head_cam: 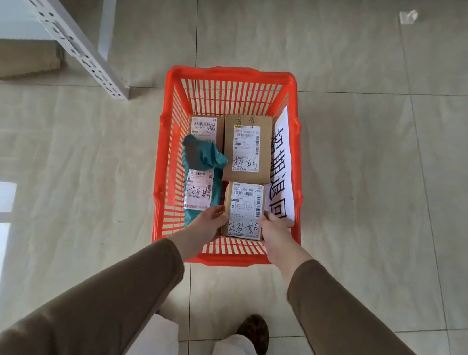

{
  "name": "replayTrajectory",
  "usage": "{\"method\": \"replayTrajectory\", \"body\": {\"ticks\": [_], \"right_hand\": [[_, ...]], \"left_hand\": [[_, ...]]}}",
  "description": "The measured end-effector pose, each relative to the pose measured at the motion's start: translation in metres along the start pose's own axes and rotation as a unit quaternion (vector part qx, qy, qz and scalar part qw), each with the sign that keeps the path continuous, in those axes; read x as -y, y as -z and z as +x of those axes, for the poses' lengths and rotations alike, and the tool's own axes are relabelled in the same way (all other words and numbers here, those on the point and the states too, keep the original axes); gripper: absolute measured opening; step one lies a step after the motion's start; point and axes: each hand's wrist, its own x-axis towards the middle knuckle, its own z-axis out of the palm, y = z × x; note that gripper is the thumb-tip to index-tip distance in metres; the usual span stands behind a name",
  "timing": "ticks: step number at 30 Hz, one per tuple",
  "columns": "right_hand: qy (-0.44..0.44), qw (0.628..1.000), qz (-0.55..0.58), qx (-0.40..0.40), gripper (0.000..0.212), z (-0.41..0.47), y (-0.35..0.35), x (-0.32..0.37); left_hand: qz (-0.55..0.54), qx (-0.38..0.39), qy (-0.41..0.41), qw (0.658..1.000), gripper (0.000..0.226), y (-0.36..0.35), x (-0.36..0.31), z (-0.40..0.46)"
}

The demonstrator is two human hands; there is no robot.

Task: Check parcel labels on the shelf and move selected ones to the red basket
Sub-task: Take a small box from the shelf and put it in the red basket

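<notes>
We look down on a red basket (241, 80) standing on the tiled floor (381, 137). In it we count four parcels. A small box (245, 208) with a white label sits at the near right; our left hand (208, 224) grips its left edge and our right hand (274, 232) grips its right edge, fingers curled against the sides. A larger brown box (246, 152) lies just beyond it, touching. A teal bag (200, 173) with a label lies along the left wall, partly over a second small brown box (205, 129) at the far left. A white paper sign (283, 166) with large handwritten characters leans against the right wall. A white metal shelf post (62, 26) stands at the upper left, well apart from the basket, with cardboard (15, 62) beneath it.
</notes>
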Motion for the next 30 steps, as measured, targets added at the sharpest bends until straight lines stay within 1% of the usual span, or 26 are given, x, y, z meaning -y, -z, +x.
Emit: {"method": "replayTrajectory", "body": {"ticks": [5, 8, 10, 12, 15, 18, 23, 27, 30], "right_hand": [[-0.032, 0.999, -0.037, -0.010, 0.036, 0.046, -0.003, -0.009], [-0.029, 0.998, -0.058, -0.023, 0.032, 0.063, -0.001, -0.009], [-0.026, 0.997, -0.069, -0.028, 0.033, 0.074, 0.000, -0.009], [-0.028, 0.998, -0.054, -0.022, 0.034, 0.085, -0.002, -0.012], [-0.026, 0.998, -0.062, -0.012, 0.036, 0.100, -0.004, -0.016], [-0.025, 0.997, -0.066, -0.013, 0.038, 0.109, -0.005, -0.016], [-0.032, 0.997, -0.073, -0.014, 0.045, 0.104, -0.007, -0.011], [-0.038, 0.996, -0.075, -0.019, 0.049, 0.109, -0.010, -0.011], [-0.046, 0.995, -0.083, -0.031, 0.049, 0.108, -0.010, -0.008]], "left_hand": [[0.048, 0.010, 0.016, 0.999, 0.041, 0.001, 0.011, 0.035], [0.072, 0.019, 0.019, 0.997, 0.041, -0.002, 0.015, 0.054], [0.097, 0.010, 0.020, 0.995, 0.041, -0.006, 0.015, 0.066], [0.133, -0.009, 0.017, 0.991, 0.045, -0.007, 0.018, 0.079], [0.151, -0.028, 0.022, 0.988, 0.046, -0.005, 0.028, 0.099], [0.175, -0.046, 0.017, 0.983, 0.044, -0.009, 0.026, 0.100], [0.271, -0.084, 0.002, 0.959, 0.034, -0.017, 0.021, 0.093], [0.291, -0.108, -0.006, 0.950, 0.035, -0.020, 0.024, 0.090], [0.303, -0.104, -0.006, 0.947, 0.038, -0.021, 0.020, 0.083]]}}
